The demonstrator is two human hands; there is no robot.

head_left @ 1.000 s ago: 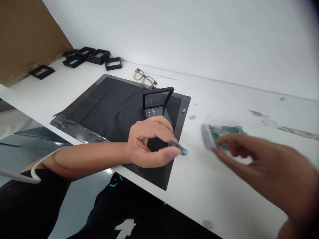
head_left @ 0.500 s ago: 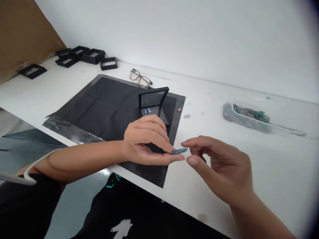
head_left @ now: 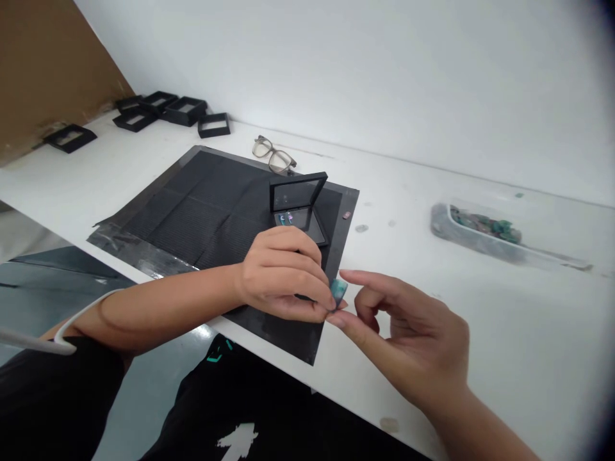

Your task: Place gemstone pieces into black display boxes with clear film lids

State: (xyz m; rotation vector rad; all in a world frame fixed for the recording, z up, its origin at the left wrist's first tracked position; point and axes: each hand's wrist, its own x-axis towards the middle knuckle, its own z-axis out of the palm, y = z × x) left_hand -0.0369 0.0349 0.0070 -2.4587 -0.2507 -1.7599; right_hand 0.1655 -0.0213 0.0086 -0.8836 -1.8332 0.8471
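Note:
A small flat blue-green piece (head_left: 339, 291), translucent and stone-like, is tilted up between my two hands over the right edge of the black mat (head_left: 192, 211). My left hand (head_left: 286, 275) pinches its lower left end between thumb and fingers. From the right, my right hand (head_left: 408, 333) spans the piece, index fingertip by the top edge and thumb by the bottom one; its other fingers are curled. Just behind my left hand, a black display case (head_left: 314, 224) stands open on the mat with small shiny colourful pieces (head_left: 286, 218) inside, its front partly hidden.
A clear plastic tub (head_left: 475, 240) of green and pinkish pieces sits at right. Eyeglasses (head_left: 273, 155) lie behind the mat. Several black frames (head_left: 185, 111) are grouped at back left. Loose flat pieces, including a pink one (head_left: 346, 215), lie near the mat's right edge.
The blue-green piece has turned from nearly edge-on to showing its flat face. My right hand has moved left, bringing its thumb and index finger to the piece.

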